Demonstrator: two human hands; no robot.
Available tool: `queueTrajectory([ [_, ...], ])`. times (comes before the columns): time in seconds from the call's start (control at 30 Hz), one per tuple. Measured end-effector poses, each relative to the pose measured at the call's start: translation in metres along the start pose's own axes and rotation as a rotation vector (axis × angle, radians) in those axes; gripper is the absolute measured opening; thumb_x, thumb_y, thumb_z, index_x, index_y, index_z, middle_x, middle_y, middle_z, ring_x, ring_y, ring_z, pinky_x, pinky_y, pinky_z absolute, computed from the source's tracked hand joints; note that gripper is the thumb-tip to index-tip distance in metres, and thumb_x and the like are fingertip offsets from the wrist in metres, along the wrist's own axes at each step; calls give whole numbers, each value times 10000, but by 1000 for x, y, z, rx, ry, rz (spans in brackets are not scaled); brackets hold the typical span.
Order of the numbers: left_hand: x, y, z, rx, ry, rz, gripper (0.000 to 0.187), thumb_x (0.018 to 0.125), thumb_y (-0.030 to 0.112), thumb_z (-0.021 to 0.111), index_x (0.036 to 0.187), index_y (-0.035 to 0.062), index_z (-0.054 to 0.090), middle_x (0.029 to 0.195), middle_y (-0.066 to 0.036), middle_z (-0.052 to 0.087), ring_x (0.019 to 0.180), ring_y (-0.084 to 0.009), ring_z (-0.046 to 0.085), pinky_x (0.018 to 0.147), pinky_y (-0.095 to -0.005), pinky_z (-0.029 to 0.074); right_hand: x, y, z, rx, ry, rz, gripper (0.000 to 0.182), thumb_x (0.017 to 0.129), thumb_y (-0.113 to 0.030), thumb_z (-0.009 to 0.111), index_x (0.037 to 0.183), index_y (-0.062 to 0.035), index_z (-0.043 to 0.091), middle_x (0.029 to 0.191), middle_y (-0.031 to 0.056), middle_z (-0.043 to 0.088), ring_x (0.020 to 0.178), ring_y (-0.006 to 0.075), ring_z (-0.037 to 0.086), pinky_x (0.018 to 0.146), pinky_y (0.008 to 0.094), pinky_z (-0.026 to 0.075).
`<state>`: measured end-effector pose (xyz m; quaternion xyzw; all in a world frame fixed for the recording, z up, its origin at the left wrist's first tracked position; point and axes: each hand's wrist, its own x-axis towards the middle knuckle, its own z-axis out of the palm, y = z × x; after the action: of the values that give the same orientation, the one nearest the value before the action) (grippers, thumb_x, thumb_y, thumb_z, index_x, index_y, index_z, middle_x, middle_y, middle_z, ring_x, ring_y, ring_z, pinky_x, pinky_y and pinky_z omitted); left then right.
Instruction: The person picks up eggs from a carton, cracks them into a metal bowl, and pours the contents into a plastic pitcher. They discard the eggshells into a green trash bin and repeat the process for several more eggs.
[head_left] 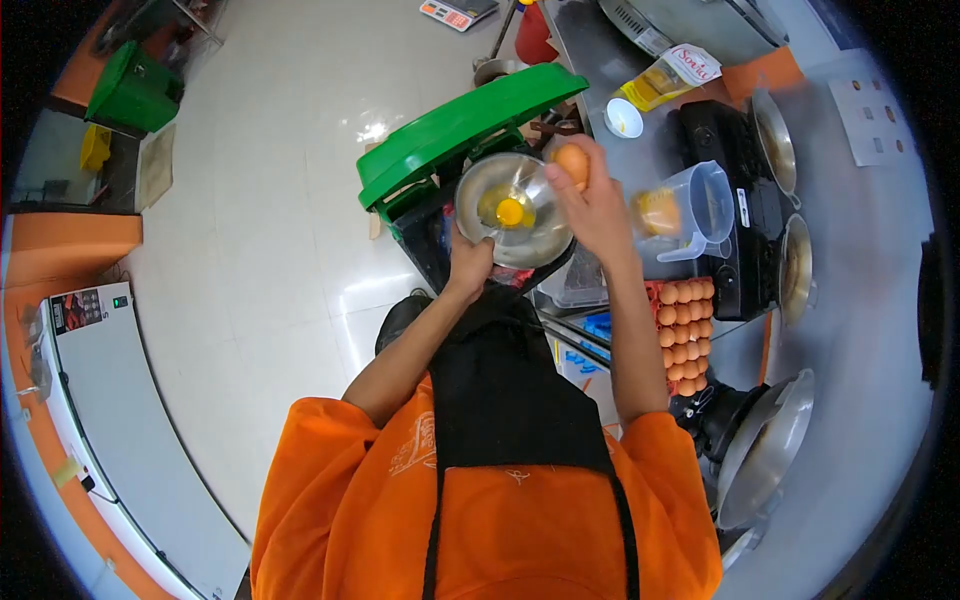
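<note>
My left hand [470, 264] grips the near left rim of a round metal bowl [545, 238]. Inside the bowl lies a raw egg with a whole yellow yolk [510, 212] and clear white around it. An egg [572, 165] with a brown shell is held in the fingers of my right hand [592, 205], at the bowl's upper right edge. Beneath the bowl is a bin with a dark liner, its green lid [460, 130] tilted up behind.
On the counter at the right stand a clear measuring jug [700, 205] with yellow contents, a tray of brown eggs [685, 335], a small white bowl [624, 118], a yellow packet [672, 77], a black stove [715, 150] and several pans. A white appliance [140, 440] stands far left.
</note>
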<state>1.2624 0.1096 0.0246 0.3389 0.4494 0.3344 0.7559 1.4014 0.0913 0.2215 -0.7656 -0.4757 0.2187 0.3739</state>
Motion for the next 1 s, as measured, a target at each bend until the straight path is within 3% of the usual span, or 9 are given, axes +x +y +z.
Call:
queueTrajectory([
  [0.1,4,3,-2,-35,-40,24,654,760,-72,453,1368,33,238,1238,-196,484,1083,-302,567,812,-366,548,-3,40,30,108,201,-124,447,887,-407,596,1186,-97,477,913,237,636,836,440,623,711,465,482],
  [0.2,-9,26,6,-18,-51,-50,648,777,-67,441,1367,67,208,1252,-201,456,1042,-349,588,709,-409,595,-2,95,60,-100,9,-84,418,886,-374,613,1155,-75,500,871,211,624,786,358,639,718,407,491],
  [0.23,-13,39,9,-16,-41,-87,646,783,-65,436,1366,80,198,1255,-203,446,1025,-366,595,669,-426,611,-2,102,57,-30,50,-93,382,920,-351,581,1150,-53,510,897,112,614,736,181,598,649,301,491],
  [0.43,-15,45,3,-22,-54,-83,592,788,-31,423,1330,79,215,1229,-189,446,1011,-345,601,627,-440,615,1,109,0,495,416,170,367,946,-389,525,1143,-80,505,750,70,575,513,85,499,437,219,391],
  [0.53,-18,52,3,4,-62,-97,579,790,-37,413,1324,75,216,1225,-195,449,1012,-349,601,641,-442,615,-6,154,10,408,411,404,363,954,-359,514,1125,-40,516,830,79,584,629,109,573,494,241,458],
  [0.63,-19,51,3,8,-70,-76,573,792,-41,409,1320,74,219,1221,-193,449,1003,-346,603,638,-438,616,-27,182,50,354,97,737,406,950,-347,506,1158,1,506,984,154,579,811,233,596,704,322,487],
  [0.73,-16,49,1,40,-64,-31,565,796,-38,409,1317,76,222,1221,-191,448,1011,-348,599,633,-435,617,-33,257,95,8,360,406,416,928,-309,535,1180,20,504,1096,220,545,1013,324,539,900,381,417],
  [0.8,-21,52,2,22,-63,-30,572,794,-41,410,1320,80,221,1224,-189,447,1023,-348,595,630,-434,617,-31,222,66,54,445,228,427,909,-277,562,1196,32,501,1176,262,515,1139,376,485,1015,411,355],
  [1.0,-20,41,4,5,-82,15,597,785,-56,408,1332,91,218,1235,-184,440,1042,-347,585,637,-438,616,10,129,18,-365,108,-304,220,789,-199,675,996,-126,672,1341,229,418,1245,415,376,1049,465,308],
])
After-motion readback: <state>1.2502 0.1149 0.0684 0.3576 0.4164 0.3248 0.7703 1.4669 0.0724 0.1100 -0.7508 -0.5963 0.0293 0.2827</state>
